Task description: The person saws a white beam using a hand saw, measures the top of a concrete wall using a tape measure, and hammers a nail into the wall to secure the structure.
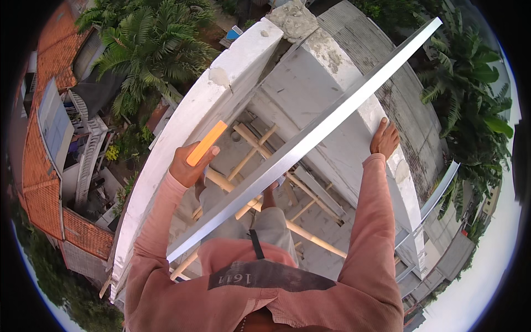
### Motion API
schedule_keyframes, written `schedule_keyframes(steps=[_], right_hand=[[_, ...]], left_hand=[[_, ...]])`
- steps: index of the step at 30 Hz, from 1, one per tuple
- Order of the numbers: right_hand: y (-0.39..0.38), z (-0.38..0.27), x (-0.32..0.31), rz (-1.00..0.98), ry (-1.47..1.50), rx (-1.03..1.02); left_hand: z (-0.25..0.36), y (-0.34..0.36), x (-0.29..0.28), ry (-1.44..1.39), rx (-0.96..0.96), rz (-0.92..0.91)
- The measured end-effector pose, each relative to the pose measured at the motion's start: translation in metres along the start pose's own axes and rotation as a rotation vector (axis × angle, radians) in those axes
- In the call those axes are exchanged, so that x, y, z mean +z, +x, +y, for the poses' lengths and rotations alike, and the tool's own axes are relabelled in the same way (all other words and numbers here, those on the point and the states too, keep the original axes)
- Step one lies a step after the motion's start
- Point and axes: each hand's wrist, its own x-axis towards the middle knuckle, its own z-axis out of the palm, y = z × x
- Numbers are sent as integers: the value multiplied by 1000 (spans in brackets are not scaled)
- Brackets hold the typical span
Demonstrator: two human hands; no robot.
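Note:
My left hand [189, 164] is closed around a short, flat orange bar [207, 143], held over the inner side of the left white wall [188, 122]. What kind of tool the bar is, I cannot tell. My right hand [385, 138] lies with fingers stretched on the top of the right white wall [369, 110]. Between my arms a long silvery metal channel [310, 135] runs diagonally, from beside my left forearm up across the right wall and beyond it. Neither hand touches the channel.
Bamboo poles [315, 239] cross the deep space below, around my legs. Grey corrugated roofing [409, 94] lies outside the right wall. Rough mortar [292, 21] caps the far corner. Palms [149, 55] and orange tiled roofs [50, 116] stand far below at left.

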Motion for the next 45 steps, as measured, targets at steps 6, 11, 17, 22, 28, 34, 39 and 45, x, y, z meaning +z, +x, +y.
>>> schedule_keyframes(steps=[6,11,17,22,28,34,39,45], right_hand=[[2,-11,-3,-26,14,15],[8,9,-3,-22,-49,-22],[31,2,-17,-190,-47,-94],[28,-12,-15,-173,23,-97],[28,9,-6,-223,-20,-27],[30,2,-9,-160,15,-73],[32,0,-6,-92,-7,-86],[28,2,-12,-142,31,-75]], left_hand=[[11,106,64,-101,114,18],[-2,40,45,-67,18,14],[3,11,17,-62,-31,17],[14,112,59,-170,131,23],[5,72,60,-53,-42,-48],[-34,-29,14,-44,33,87],[-4,96,71,-63,48,1],[-15,81,58,-69,-77,-67]])
